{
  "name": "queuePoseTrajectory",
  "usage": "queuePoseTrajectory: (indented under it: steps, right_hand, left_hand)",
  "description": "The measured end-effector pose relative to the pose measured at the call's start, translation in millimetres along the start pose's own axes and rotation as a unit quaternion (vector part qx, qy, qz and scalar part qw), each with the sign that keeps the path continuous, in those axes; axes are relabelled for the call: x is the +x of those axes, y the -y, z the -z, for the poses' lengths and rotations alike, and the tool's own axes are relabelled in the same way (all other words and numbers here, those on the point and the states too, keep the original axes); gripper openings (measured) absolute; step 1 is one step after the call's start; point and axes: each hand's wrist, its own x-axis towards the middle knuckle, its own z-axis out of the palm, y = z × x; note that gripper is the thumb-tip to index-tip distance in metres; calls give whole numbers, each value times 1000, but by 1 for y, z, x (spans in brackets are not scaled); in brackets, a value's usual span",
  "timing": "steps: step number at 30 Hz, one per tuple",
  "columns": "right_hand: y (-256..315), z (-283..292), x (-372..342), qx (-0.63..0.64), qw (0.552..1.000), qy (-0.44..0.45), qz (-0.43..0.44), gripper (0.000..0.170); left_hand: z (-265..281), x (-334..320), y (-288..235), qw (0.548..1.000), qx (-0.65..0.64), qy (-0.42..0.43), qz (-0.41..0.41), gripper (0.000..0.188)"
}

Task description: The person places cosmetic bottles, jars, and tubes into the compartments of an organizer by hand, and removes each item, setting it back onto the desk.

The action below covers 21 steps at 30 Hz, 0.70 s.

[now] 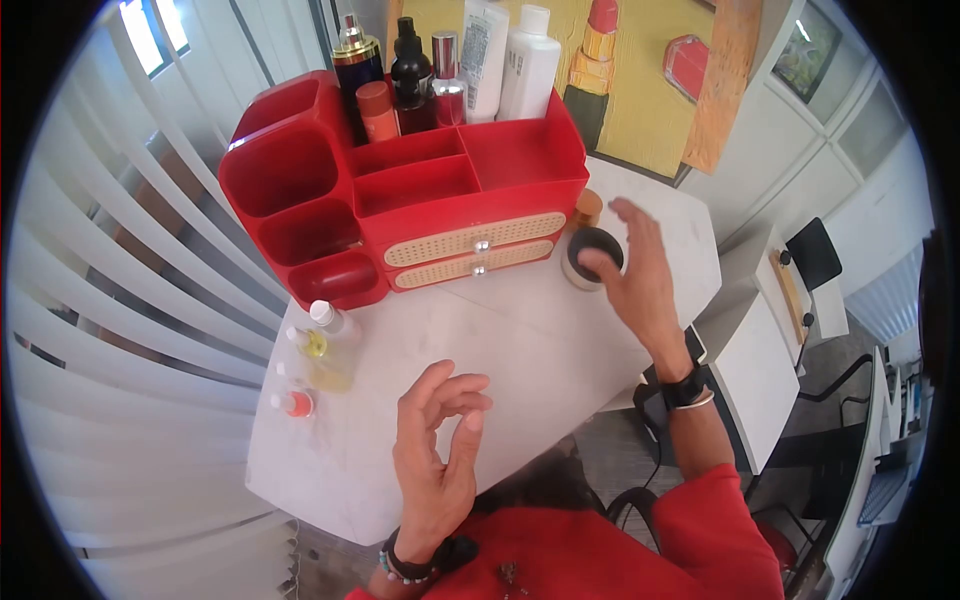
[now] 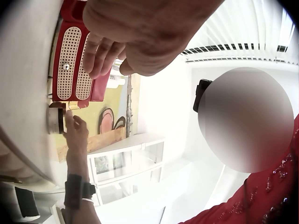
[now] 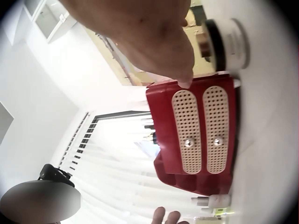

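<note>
A white jar with a dark lid (image 1: 584,241) stands on the table by the right end of a red organizer (image 1: 470,214). My right hand (image 1: 645,285) is close over that jar, fingers spread and slightly bent; its thumb overlaps the lid in the head view. In the right wrist view a gap shows between the hand (image 3: 154,42) and the jar (image 3: 231,44). My left hand (image 1: 437,455) hovers above the table's front part, fingers loosely curved with nothing in them. The organizer has two drawers with woven-pattern fronts (image 1: 475,240) and round knobs, both pushed in.
Several bottles and a white tube (image 1: 484,65) stand in the organizer's back. An orange-brown cap-like item (image 1: 588,208) sits behind the jar. Small bottles (image 1: 328,365) are grouped at the table's left side, near white blinds (image 1: 130,400). A painting (image 1: 640,110) leans behind.
</note>
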Motion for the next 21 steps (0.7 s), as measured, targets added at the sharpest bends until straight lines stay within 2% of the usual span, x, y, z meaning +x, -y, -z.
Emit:
queuePoseTrajectory:
  steps: [1, 3, 5, 7, 11, 13, 14, 16, 19, 21]
  right_hand:
    - [8, 7, 12, -1, 1000, -3, 0, 62]
    - [27, 20, 47, 96, 993, -61, -16, 59]
    - [34, 19, 86, 103, 989, -105, 4, 54]
    - [31, 4, 129, 125, 979, -152, 62, 59]
    - [37, -24, 191, 122, 981, -141, 60, 71]
    - [53, -22, 203, 80, 996, -30, -28, 71]
    - [55, -28, 205, 82, 996, -29, -26, 71]
    - [57, -40, 207, -43, 993, -107, 23, 64]
    - [59, -39, 209, -37, 994, -96, 24, 60]
    - [64, -37, 209, -45, 993, -112, 13, 64]
  left_hand:
    - [1, 0, 0, 1000, 0, 1, -2, 50]
    - [2, 1, 1, 1000, 6, 9, -7, 48]
    - [1, 1, -1, 1000, 5, 11, -7, 47]
    - [3, 0, -3, 1000, 5, 11, -7, 46]
    - [9, -3, -1, 1000, 27, 3, -13, 39]
    - [13, -5, -1, 999, 35, -4, -22, 36]
    - [17, -6, 0, 999, 43, -4, -21, 33]
    - [21, -7, 1, 999, 50, -6, -19, 30]
    - [22, -7, 3, 999, 46, -2, -9, 26]
    - [24, -7, 2, 998, 66, 19, -3, 23]
